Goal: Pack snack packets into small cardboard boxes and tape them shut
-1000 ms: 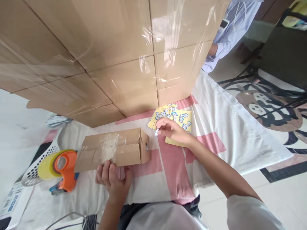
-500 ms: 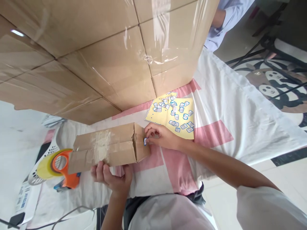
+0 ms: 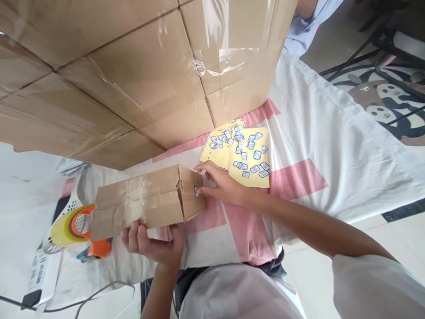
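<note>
A small taped cardboard box [image 3: 146, 201] lies on a pink-and-white cloth [image 3: 292, 146]. My left hand [image 3: 154, 243] grips its near long side from below. My right hand [image 3: 221, 184] presses a small blue-and-white sticker [image 3: 196, 191] onto the box's right end face with its fingertips. Just behind that hand lie yellow backing sheets [image 3: 241, 153] carrying several more of the same stickers.
A tall wall of taped cardboard cartons [image 3: 133, 66] stands right behind the small box. An orange tape dispenser with a yellowish roll [image 3: 78, 226] sits left of the box beside a white perforated basket [image 3: 56, 232]. Another person's sleeve [image 3: 300, 31] shows at top right.
My right hand left the sticker sheets with one sticker, moved left to the box's end face and now presses it there. The view has drifted upward slightly.
</note>
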Motion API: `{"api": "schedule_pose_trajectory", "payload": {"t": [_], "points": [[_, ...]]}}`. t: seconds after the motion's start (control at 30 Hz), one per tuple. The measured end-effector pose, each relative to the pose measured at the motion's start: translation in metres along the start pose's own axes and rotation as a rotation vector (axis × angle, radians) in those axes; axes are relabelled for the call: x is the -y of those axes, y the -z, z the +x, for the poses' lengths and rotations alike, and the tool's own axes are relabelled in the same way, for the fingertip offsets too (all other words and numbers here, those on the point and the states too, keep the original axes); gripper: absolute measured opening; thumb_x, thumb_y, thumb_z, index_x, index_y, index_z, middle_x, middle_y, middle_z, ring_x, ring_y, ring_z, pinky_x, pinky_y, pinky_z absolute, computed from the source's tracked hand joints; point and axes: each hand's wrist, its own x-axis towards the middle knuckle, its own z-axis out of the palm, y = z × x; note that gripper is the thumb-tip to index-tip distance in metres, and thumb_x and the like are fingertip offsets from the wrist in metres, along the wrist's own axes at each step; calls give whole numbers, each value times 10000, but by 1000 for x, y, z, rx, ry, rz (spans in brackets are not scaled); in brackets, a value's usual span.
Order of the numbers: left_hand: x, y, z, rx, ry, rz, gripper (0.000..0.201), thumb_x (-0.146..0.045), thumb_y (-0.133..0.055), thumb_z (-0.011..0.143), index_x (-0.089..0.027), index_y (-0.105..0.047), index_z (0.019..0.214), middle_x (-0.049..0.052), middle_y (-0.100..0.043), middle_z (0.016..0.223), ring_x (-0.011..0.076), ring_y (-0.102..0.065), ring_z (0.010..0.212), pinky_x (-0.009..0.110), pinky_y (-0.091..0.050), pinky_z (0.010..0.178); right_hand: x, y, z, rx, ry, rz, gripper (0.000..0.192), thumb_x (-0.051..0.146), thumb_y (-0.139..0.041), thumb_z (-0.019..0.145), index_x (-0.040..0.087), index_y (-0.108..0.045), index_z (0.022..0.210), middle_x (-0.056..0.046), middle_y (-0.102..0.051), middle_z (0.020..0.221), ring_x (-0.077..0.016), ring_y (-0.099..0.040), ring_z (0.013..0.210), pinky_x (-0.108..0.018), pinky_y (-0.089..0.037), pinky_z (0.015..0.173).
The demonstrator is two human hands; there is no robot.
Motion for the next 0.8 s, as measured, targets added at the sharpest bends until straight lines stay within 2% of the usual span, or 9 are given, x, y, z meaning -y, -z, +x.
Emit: {"api": "schedule_pose_trajectory", "payload": {"t": [0.07,0.13,0.2,0.3,0.43,0.53,0.63,0.7,0.8], "points": [[2,-3,0,-15,-4,20,919,-236,-720,735,-214,-298,1551,185,-411,1428,396,-337,1434,684,-287,1183,-6,5,6,57,-3,-5,704,405,-778,855,282,-450,1465,-69,-515,1465,-186,-557,1031,-352,-463,944],[4,-5,0,-16,6,50,888,-253,-705,719,-224,-311,1515,177,-415,1400,390,-359,1405,694,-310,1170,-10,9,13,169,22,27,739,418,-777,862,290,-434,1504,-66,-528,1459,-179,-568,996,-342,-467,924],[4,-6,1,-23,9,78,848,-279,-687,711,-227,-320,1473,170,-415,1381,391,-377,1376,718,-328,1152,-13,10,20,235,73,41,701,422,-820,820,261,-517,1432,-65,-578,1358,-178,-567,969,-317,-469,867],[1,-8,3,-18,18,106,803,-288,-661,713,-226,-317,1435,167,-414,1364,406,-394,1352,750,-348,1124,-16,9,29,216,125,63,617,437,-907,705,218,-625,1209,-38,-607,1179,-171,-546,936,-273,-444,776],[-2,-9,7,9,40,92,784,-269,-623,731,-243,-283,1437,164,-397,1384,409,-382,1376,748,-344,1133,-23,9,37,180,138,138,452,503,-890,703,193,-635,912,20,-596,905,-135,-500,784,-247,-376,664],[-1,-11,8,20,38,61,780,-288,-612,742,-232,-272,1441,166,-389,1397,400,-349,1414,717,-325,1166,-28,15,39,150,172,120,450,574,-838,742,182,-666,881,26,-588,817,-132,-488,742,-257,-366,665],[-2,-12,8,-1,16,16,787,-268,-620,761,-187,-291,1471,195,-404,1407,399,-339,1440,687,-325,1179,-24,20,32,161,183,75,495,629,-754,806,177,-710,1004,-20,-668,943,-170,-584,861,-277,-430,754],[-3,-13,10,-41,-2,-29,793,-235,-630,778,-167,-315,1502,209,-422,1423,398,-345,1453,674,-329,1182,-16,17,19,214,175,5,690,657,-754,787,189,-650,1282,-83,-661,1234,-234,-605,1127,-316,-463,918],[-6,-11,14,-103,-12,-100,789,-201,-665,782,-153,-372,1513,216,-473,1425,399,-386,1447,671,-325,1188,4,-2,-8,246,94,-186,1389,647,-906,561,215,-164,1653,-176,-290,1649,-357,-337,1499,-424,-375,1149]]}}
